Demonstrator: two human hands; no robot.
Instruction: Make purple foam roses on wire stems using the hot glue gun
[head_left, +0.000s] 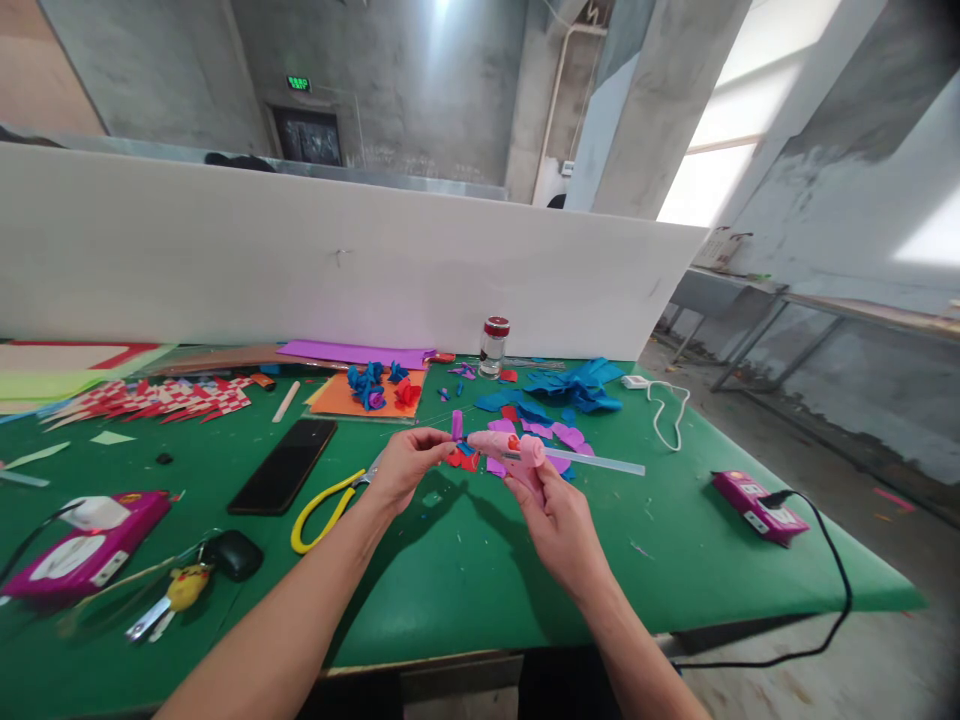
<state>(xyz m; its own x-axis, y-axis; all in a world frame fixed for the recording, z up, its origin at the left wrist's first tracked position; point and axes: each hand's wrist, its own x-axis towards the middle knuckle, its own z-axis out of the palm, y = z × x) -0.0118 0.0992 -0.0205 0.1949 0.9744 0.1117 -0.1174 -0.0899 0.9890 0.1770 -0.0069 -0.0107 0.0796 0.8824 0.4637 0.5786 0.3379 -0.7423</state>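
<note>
My right hand (556,512) is closed round the handle of a pink hot glue gun (501,447), with a long clear glue stick (600,462) jutting from its back end. The gun's nozzle points left, close to the fingertips of my left hand (409,462). Those fingers pinch a small purple paper strip (457,425) that stands upright; whether the nozzle touches it I cannot tell. Under and behind the gun lie cut purple paper pieces (568,437) and red paper pieces (469,461). Yellow-handled pliers (319,518) rest beside my left wrist.
The green table (450,600) also carries a phone (283,467), keys with a yellow charm (187,587), blue crepe paper (581,385), a red-lidded jar (493,350) and paper flowers (367,385). Power strips sit left (97,550) and right (757,507). A white partition (337,255) stands behind.
</note>
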